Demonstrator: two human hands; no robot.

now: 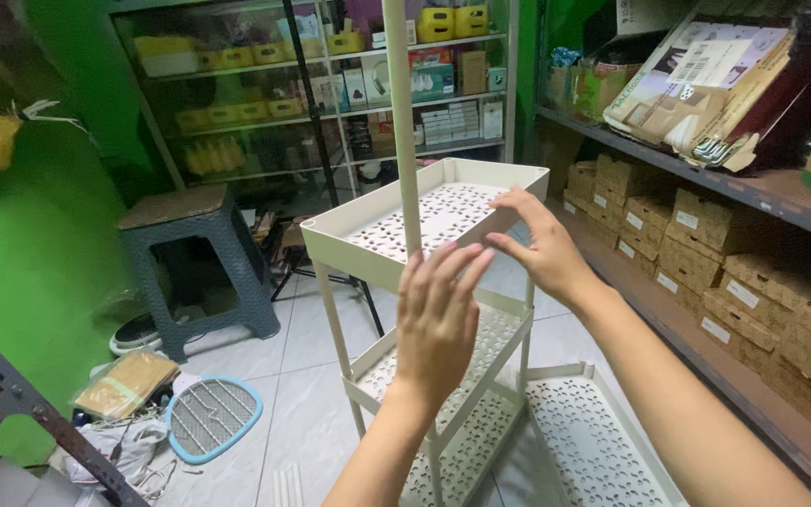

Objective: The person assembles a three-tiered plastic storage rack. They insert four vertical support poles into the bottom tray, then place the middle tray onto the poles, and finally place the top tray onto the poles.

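so the cream-white plastic three-tier rack with perforated shelves (443,211) stands on the pale tiled floor (302,376) straight ahead of both hands, long side running away from the camera toward the back right, and a cream upright pole (404,122) rises from the near edge of the top tray, dead vertical. the left hand (438,324) is up in front of the rack's near edge, just right of that pole, fingers straight and together, palm facing the rack, wide open with nothing in it. can't tell whether the fingertips actually touch the tray rim or just hover in front of it. the right hand (542,249) is the farther one in, sitting over the right rim of the top tray, fingers loosely curled with the thumb apart, also holding nothing; looks like it's at the rim or just above it, but contact isn't clear. both forearms come up from the bottom of the view, the right one stretched longer. a spare perforated cream tray (603,441) lies flat on the floor just right of the rack's base. off to the left there's a grey-blue plastic stool (204,253), and brown cardboard boxes (706,253) fill the shelving on the right, well apart from the hands.
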